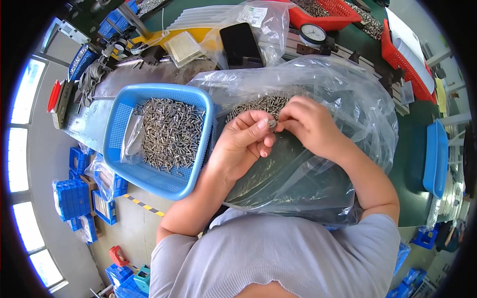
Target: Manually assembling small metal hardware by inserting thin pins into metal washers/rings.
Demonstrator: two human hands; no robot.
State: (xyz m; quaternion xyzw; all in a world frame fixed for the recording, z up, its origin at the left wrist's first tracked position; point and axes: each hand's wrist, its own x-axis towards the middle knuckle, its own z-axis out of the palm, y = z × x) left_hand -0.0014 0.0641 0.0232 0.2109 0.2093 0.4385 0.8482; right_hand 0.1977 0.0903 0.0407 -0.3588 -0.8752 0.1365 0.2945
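Note:
My left hand [248, 136] pinches a small round metal part [272, 123] between thumb and forefinger, its face turned up. Close against it on the right, the fingers of my right hand [305, 121] are pressed together; whatever they hold is too small or hidden to make out. Behind both hands, a pile of small metal pins [263, 104] lies on a large clear plastic bag [343, 89] spread over the table. Left of my left forearm stands a blue plastic basket [198, 93], partly filled with many similar metal pins [171, 131] and a clear bag [133, 139].
A black phone [241, 44] and a dial gauge [313, 34] on a rail are at the back. Red baskets [328, 21] of metal parts stand at the far right. A blue tray [435, 159] is right of the table; blue crates [72, 198] stack on the floor left.

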